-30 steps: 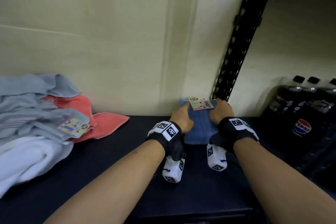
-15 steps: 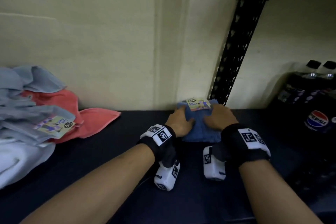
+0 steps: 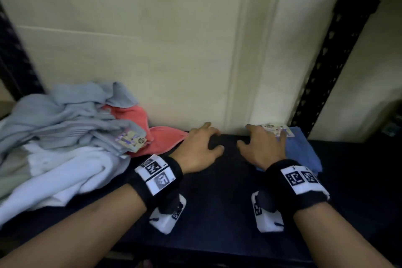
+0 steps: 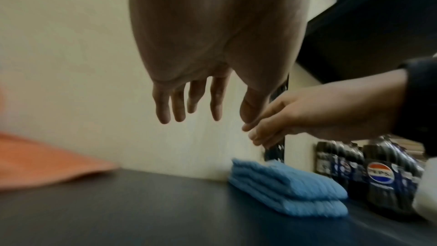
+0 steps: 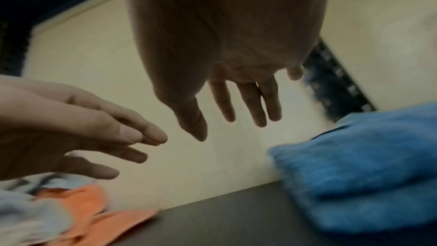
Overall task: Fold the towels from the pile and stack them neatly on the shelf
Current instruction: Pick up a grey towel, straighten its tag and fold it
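Where both hands pressed the folded blue towel (image 3: pixel 304 152) a second ago, left hand (image 3: pixel 200 150) and right hand (image 3: pixel 263 148) now hover open; towel just right of the right hand.

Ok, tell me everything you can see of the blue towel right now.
The blue towel is a fuzzy, ribbed cloth folded into a compact stack of layers with rounded fold edges. It lies flat on the dark shelf against the cream wall, beside the black perforated upright. A printed paper tag sits on its top. In the wrist views neither hand touches it; the right hand hovers just left of it, fingers spread.
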